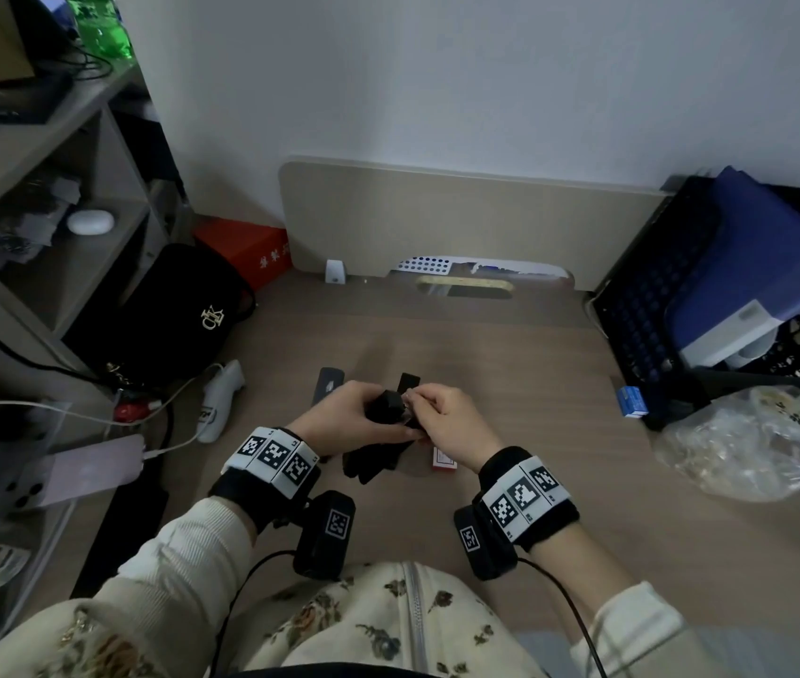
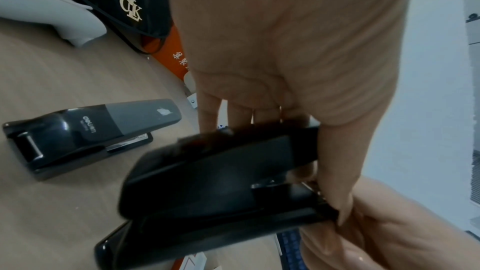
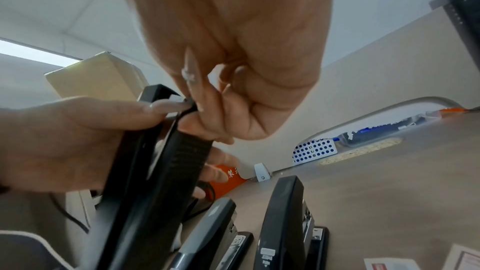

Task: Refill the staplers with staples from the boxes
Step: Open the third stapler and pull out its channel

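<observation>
A person sits at a wooden desk, both hands raised just above its middle. The left hand is wrapped around a black stapler, thumb along one side and fingers behind it. The right hand pinches the stapler's front tip between thumb and fingertips.

The head view hides most of the held stapler behind the hands; the right wrist view shows its top and base parted at the front, with a metal end showing. Only that wrist view shows two more staplers standing side by side on the desk beyond: one grey-topped, one all black. That makes three staplers in all.

A red-and-white staple box lies on the desk just under the right wrist. A small blue box sits at the right, against a black mesh tray. The far middle of the desk lies bare up to the back panel. A black bag and shelves crowd the left.
</observation>
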`<control>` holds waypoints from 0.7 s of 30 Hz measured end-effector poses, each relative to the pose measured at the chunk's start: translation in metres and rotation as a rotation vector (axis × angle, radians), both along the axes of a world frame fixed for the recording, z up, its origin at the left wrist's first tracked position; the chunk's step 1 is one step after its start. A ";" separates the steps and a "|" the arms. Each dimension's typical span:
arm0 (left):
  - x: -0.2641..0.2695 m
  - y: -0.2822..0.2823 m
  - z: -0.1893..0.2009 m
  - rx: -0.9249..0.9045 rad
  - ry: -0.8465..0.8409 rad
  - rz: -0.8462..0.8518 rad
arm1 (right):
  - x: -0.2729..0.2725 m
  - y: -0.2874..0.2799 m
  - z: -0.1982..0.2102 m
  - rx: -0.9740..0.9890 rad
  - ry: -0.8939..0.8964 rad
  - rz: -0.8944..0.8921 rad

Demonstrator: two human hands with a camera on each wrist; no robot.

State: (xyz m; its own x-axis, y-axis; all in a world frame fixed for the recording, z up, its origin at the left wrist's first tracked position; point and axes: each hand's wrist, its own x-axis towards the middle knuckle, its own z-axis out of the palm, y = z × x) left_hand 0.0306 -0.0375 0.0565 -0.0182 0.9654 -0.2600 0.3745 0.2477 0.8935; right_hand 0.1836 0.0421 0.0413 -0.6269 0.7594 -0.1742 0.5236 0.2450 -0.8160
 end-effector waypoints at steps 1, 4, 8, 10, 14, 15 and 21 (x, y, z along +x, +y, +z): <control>0.000 0.001 0.000 0.022 0.046 0.003 | 0.000 -0.001 0.000 0.026 -0.018 0.000; 0.001 0.003 -0.001 0.058 0.149 0.027 | -0.001 -0.006 0.004 0.069 -0.047 0.017; -0.002 0.002 -0.002 0.062 0.132 0.040 | 0.000 -0.004 0.002 0.113 -0.067 0.025; -0.006 0.001 -0.004 0.057 0.090 0.058 | 0.002 -0.002 0.000 0.124 -0.088 0.017; -0.011 -0.002 -0.001 0.067 0.006 0.100 | 0.007 0.000 0.002 0.120 -0.074 -0.003; -0.011 -0.003 0.000 0.068 -0.010 0.100 | 0.007 0.000 0.003 0.116 -0.066 0.000; -0.011 -0.003 -0.002 0.087 -0.067 0.209 | 0.009 0.001 0.001 0.110 -0.035 -0.021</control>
